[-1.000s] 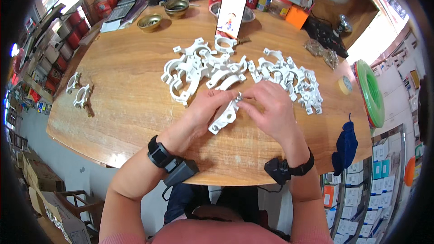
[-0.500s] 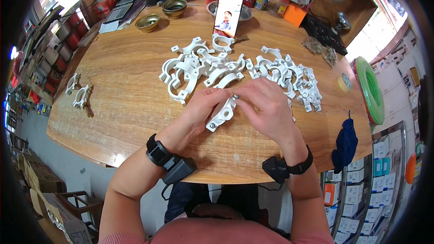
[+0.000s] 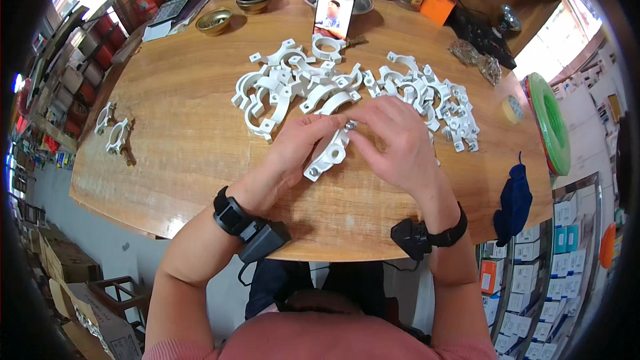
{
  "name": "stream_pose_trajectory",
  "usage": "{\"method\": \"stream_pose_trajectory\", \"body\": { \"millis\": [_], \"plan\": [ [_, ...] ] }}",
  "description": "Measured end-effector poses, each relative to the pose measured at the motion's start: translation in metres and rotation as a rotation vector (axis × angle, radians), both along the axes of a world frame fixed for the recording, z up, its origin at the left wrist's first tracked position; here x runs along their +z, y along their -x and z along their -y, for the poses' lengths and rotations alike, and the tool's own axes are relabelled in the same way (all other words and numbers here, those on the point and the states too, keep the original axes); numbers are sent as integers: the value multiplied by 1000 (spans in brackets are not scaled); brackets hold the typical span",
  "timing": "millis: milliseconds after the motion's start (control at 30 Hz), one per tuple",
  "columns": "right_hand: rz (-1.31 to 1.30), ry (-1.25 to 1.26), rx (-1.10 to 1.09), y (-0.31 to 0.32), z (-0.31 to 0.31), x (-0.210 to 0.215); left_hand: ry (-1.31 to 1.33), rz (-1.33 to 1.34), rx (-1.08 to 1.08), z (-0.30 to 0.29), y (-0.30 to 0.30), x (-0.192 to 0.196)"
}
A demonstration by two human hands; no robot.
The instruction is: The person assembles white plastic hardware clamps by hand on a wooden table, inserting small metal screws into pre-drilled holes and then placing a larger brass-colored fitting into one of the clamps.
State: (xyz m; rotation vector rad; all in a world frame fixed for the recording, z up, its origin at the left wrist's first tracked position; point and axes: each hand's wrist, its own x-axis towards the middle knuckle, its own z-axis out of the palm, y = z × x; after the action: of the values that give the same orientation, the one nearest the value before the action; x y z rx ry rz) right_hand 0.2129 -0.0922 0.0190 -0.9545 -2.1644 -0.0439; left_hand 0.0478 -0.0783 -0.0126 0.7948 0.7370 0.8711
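Observation:
A white plastic pipe clamp (image 3: pixel 331 155) is tilted up off the table in front of me, with a metal screw at its near end. My left hand (image 3: pixel 291 145) is closed around the clamp's left side, its thumb near the upper end. At that upper end sits a small shiny screw (image 3: pixel 351 125), and the fingertips of my right hand (image 3: pixel 400 147) are closed about it. Just beyond my hands lies a heap of larger white clamp halves (image 3: pixel 283 90). Smaller white clamp pieces (image 3: pixel 427 97) are piled to its right.
Two assembled clamps (image 3: pixel 117 136) with screws lie at the far left. A phone (image 3: pixel 335 5) stands upright behind the heap, near brass bowls (image 3: pixel 215 21). Along the right are a tape roll (image 3: pixel 512 109), green coiled tubing (image 3: pixel 548 123) and a dark blue cloth (image 3: pixel 514 203).
The whole scene has shifted slightly up in the view. My hands keep the same hold, and the screw at the clamp's upper end shows a little more between the fingers.

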Motion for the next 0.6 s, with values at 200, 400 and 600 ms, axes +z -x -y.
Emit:
{"method": "stream_pose_trajectory", "body": {
  "millis": [200, 400, 600],
  "plan": [
    [47, -5, -2, -4, -3, -2, 15, -18, -2, -3, 1, 0],
    [11, 6, 17, -2, -5, -3, 28, 29, 44, -4, -1, 1],
    [20, 25, -6, 0, -1, -7, 90, 76, -8, 0, 0, 3]
  ]
}}
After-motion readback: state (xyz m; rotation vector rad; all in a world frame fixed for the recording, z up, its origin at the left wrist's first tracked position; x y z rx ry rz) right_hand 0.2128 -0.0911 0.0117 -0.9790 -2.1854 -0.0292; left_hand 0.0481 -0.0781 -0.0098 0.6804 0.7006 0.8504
